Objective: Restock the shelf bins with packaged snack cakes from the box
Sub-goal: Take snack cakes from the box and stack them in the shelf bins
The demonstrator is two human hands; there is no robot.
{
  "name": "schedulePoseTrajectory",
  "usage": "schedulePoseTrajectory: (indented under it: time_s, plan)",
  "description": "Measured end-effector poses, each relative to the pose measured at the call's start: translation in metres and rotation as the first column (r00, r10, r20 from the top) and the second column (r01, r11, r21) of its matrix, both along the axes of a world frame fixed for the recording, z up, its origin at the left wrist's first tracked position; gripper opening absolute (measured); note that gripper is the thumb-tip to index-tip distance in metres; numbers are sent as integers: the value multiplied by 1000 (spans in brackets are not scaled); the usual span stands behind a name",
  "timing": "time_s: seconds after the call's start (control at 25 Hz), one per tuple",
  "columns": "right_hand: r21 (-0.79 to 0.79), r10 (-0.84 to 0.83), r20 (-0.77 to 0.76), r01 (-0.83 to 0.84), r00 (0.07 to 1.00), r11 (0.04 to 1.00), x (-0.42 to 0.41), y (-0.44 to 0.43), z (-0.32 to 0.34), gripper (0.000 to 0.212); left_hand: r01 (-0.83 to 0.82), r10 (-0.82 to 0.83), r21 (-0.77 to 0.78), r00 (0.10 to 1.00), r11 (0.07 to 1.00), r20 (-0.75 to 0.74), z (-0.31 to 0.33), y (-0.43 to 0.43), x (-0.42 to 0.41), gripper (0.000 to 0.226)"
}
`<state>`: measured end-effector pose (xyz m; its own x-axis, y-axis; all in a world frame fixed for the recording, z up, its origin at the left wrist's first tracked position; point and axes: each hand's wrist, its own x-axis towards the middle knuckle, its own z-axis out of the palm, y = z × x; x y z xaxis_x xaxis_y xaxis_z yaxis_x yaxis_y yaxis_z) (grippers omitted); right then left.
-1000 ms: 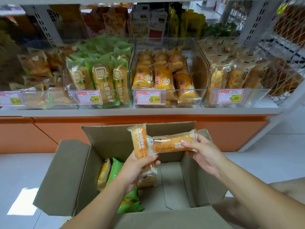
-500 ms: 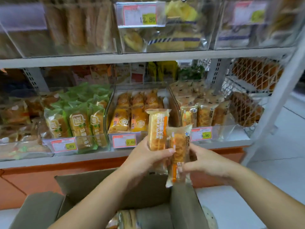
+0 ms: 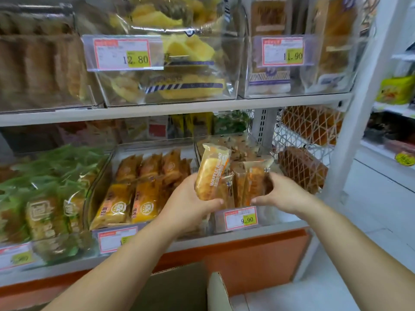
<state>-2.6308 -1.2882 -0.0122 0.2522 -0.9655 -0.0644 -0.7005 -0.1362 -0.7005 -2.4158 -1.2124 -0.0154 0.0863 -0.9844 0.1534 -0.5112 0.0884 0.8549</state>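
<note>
Store shelves (image 3: 175, 107) fill the view, and some open room shows between the clear bin (image 3: 272, 217) on the right and the shelf above it. The left hand (image 3: 190, 207) wraps its fingers round a waffle pack (image 3: 211, 173), tilted over the bin's front edge. The right hand (image 3: 286, 194) grips a second pack (image 3: 254, 182) standing in the bin; its fingertips are hidden. The box (image 3: 179, 286) is cut off below.

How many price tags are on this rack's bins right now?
5. Upper shelf: 12.80 tag, 11.90 tag. Lower shelf: 9.90 tag, blurred middle tag, far-left tag. More may be hidden.
</note>
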Motion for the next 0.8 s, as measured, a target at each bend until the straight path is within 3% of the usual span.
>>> schedulePoseTrajectory:
  time_s: [0.12,0.24,0.32,0.4,0.52,0.8]
  plan:
    - [42,33,-63,-31,997,999,4,-13,0,42,21,-20,-30,998,999,53,-10,-5,2,60]
    - [138,91,37,-95,995,986,2,-17,11,40,-10,11,-26,999,1000,53,-14,-4,4,59]
    - [102,23,81,-31,996,994,5,-19,14,37,-3,4,-16,999,1000,37,-15,-3,6,55]
    - [44,-24,-14,25,1000,999,11,-21,12,39,1,-1,-9,1000,1000,23,-16,-2,5,55]
    - [25,48,-111,-46,993,999,20,-21,5,41,6,-6,-4,1000,1000,10,-18,-3,5,63]
    - [51,45,-217,-34,975,998,30,-24,-20,68,32,-33,28,999,999,23,-15,-2,5,69]
